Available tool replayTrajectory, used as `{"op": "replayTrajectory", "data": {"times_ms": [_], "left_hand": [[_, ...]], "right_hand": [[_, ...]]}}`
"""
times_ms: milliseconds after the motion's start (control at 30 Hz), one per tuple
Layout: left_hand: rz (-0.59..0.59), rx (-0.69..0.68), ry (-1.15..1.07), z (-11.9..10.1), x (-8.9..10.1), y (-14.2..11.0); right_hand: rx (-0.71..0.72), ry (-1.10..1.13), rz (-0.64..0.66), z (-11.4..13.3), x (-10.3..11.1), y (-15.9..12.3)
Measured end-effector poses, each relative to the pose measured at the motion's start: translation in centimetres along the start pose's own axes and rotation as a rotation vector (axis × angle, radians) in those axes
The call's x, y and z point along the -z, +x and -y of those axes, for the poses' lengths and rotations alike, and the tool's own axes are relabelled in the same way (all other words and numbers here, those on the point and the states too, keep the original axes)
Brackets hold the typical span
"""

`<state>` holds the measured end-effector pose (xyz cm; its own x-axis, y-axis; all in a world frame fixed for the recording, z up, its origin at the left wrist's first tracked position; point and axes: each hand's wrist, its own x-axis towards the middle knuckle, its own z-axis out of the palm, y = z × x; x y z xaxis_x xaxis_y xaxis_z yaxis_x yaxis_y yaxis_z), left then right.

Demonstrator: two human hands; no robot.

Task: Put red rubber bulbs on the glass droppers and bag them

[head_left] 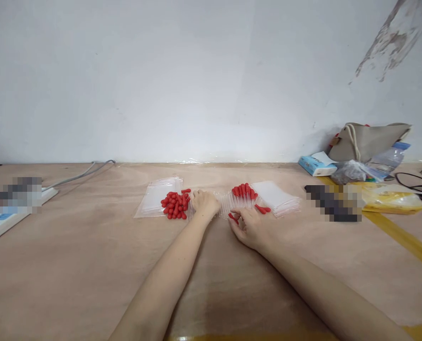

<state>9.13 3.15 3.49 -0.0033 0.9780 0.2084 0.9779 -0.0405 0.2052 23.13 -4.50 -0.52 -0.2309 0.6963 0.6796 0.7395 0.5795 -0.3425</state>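
Clear bags (156, 198): thin, glossy, flat on the table (72, 265).
Red caps (175, 205): small rubbery bulbs, heaped just left of the left hand.
Left hand (204, 202): arm outstretched, palm down, fingers curled; grip cannot be told.
Droppers (239, 198): clear tubes, red-topped, bundled between the hands.
Right hand (248, 227): fingers pinching one red cap (232, 218).

Small packing workbench (90, 265), stacked plastic bags (280, 198).

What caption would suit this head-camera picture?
Two bare hands, left and right, sort red rubber caps and clear tubes on a wooden table.
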Motion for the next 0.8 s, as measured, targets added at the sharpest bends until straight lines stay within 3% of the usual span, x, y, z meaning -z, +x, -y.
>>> {"op": "replayTrajectory", "data": {"times_ms": [167,300,400,567,667,800], "left_hand": [[0.018,-0.034,-0.025,-0.1,0.9,0.4],[-0.028,-0.193,-0.067,1.1,2.7,-1.2],[-0.073,-0.354,-0.113,3.4,3.5,-3.5],[-0.158,-0.762,-0.318,7.9,2.2,-7.0],[-0.214,-0.809,-0.378,9.2,1.2,-7.9],[-0.218,-0.800,-0.359,9.4,0.7,-7.7]], "right_hand": [[0.017,0.028,0.019,0.0,0.0,0.0],[0.009,0.039,0.038,0.2,0.2,0.1],[0.012,0.075,0.034,0.6,0.4,0.2],[0.028,0.186,0.054,1.8,0.2,0.0],[0.055,0.232,0.119,2.1,0.0,0.0],[0.045,0.268,0.163,2.3,0.2,0.0]]}}
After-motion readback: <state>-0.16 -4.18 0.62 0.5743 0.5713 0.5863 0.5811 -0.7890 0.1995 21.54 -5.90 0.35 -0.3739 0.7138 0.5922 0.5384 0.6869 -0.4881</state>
